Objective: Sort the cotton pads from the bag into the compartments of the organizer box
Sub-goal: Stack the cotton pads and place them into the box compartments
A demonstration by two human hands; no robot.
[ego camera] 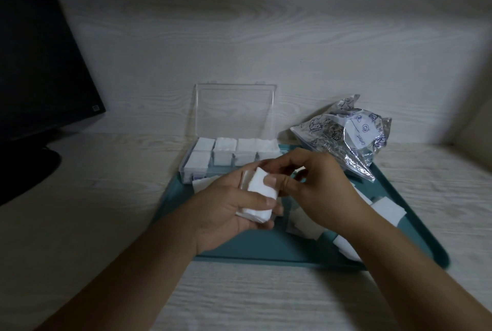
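A pale wood-grain table (80,224) fills the view, with a dark monitor (40,64) standing at ten o'clock. At the centre lies a teal tray (266,250). On its far edge, at twelve o'clock, sits the clear organizer box (234,155), lid upright, its visible compartments packed with white cotton pads. At two o'clock from the tray's centre a crumpled clear printed bag (351,139) rests on the tray's far right corner. Loose cotton pads (388,211) lie on the tray at three to four o'clock, partly under the right forearm. Above the tray's middle, the left hand (229,208) grips a stack of cotton pads (259,197), thumb across its top. The right hand (319,184) meets it at the stack's three o'clock edge, fingers curled and pinching there.
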